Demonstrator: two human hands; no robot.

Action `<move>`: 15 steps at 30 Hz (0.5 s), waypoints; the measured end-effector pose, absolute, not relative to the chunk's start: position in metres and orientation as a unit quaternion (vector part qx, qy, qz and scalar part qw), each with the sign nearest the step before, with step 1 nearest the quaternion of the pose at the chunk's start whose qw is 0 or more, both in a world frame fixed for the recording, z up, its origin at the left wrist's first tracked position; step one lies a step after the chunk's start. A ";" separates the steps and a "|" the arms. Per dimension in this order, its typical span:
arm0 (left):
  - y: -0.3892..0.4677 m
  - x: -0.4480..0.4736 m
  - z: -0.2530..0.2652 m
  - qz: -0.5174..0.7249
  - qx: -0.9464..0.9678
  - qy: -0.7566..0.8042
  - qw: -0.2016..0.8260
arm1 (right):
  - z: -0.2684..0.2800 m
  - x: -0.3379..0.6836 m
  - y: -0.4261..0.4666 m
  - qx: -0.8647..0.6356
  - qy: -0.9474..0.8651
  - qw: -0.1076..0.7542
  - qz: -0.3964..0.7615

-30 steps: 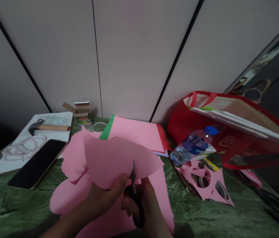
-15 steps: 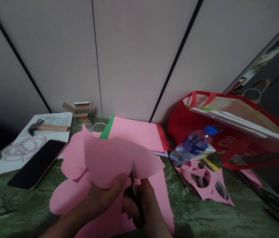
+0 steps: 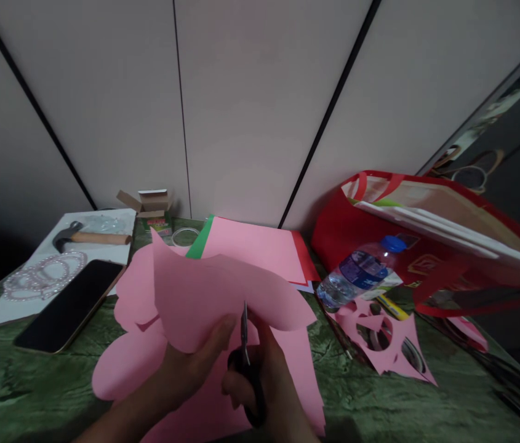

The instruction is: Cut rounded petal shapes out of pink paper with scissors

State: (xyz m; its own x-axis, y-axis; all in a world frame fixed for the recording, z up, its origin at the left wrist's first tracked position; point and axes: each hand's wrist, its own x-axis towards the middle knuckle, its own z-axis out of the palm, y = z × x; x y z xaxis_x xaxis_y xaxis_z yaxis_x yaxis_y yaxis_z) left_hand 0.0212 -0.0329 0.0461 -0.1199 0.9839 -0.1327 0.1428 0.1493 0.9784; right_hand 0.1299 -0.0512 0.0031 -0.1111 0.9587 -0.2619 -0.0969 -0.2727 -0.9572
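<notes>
A sheet of pink paper (image 3: 195, 283) with a curved lower edge is pinched in my left hand (image 3: 195, 363), the thumb on top and the other fingers hidden beneath. My right hand (image 3: 271, 375) grips black-handled scissors (image 3: 251, 384) through their loops. The blades (image 3: 244, 326) point away from me at the cut edge of the sheet and look close together. Beneath both hands lie more pink paper (image 3: 204, 409) and several rounded pink cut-outs (image 3: 133, 363).
At left are a phone (image 3: 70, 304), clear beads (image 3: 45, 277) and a hammer (image 3: 98, 237) on a white board. Coloured sheets (image 3: 255, 246) lie behind. Rightward are a water bottle (image 3: 356, 274), a red bag (image 3: 333, 221) and pink paper scraps (image 3: 396, 338).
The scissors have shifted slightly left and their blades look closer together. The right part of the pink sheet has swung outward and down at its cut.
</notes>
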 end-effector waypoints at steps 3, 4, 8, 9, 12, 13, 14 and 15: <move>-0.033 0.020 0.044 0.450 0.484 0.594 0.459 | 0.000 0.132 -0.053 -0.490 -0.415 0.471 0.605; -0.034 0.020 0.043 0.448 0.491 0.585 0.465 | -0.001 0.133 -0.053 -0.483 -0.411 0.482 0.605; -0.035 0.022 0.040 0.438 0.494 0.567 0.492 | -0.006 0.134 -0.052 -0.463 -0.407 0.490 0.616; -0.035 0.022 0.040 0.441 0.496 0.564 0.491 | -0.008 0.134 -0.052 -0.462 -0.409 0.490 0.616; -0.034 0.021 0.041 0.445 0.504 0.553 0.492 | -0.011 0.133 -0.052 -0.466 -0.420 0.491 0.604; -0.034 0.020 0.041 0.443 0.505 0.553 0.493 | -0.013 0.133 -0.052 -0.469 -0.423 0.491 0.600; -0.034 0.020 0.042 0.440 0.504 0.553 0.496 | -0.014 0.133 -0.052 -0.471 -0.423 0.491 0.598; -0.033 0.020 0.042 0.437 0.505 0.553 0.498 | -0.015 0.133 -0.052 -0.473 -0.423 0.490 0.598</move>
State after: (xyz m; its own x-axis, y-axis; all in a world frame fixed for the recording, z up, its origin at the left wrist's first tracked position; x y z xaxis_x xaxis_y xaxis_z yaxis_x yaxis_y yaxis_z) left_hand 0.0199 -0.0334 0.0420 0.0053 0.9941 -0.1087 0.1233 0.1073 0.9866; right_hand 0.1331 -0.0517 -0.0150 -0.0728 0.9858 -0.1516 -0.1865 -0.1628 -0.9689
